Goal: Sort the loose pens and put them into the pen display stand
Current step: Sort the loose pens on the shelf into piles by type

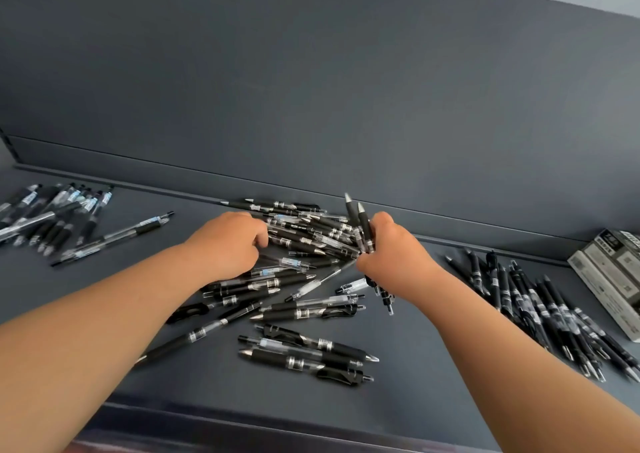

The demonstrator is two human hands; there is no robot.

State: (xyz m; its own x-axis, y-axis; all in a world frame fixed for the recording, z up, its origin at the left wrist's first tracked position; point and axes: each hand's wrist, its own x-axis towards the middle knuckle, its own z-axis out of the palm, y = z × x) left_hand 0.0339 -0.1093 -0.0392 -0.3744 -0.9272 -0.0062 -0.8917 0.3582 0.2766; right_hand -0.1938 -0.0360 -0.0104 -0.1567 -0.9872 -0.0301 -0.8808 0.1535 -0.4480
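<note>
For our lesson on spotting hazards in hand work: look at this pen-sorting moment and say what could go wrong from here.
1. The right hand grips a bundle of pens staggered, some poking up, some hanging below; one may drop into the middle pile.
2. The row of pens on the right lies close to the right forearm; a sweep might scatter it.
3. The pens look much alike; a mis-sort seems possible.

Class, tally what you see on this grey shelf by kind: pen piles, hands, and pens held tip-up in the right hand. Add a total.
Pen piles: 3 (left pile, middle pile, right pile)
Hands: 2 (left hand, right hand)
Tip-up held pens: 2
Total: 7
</note>
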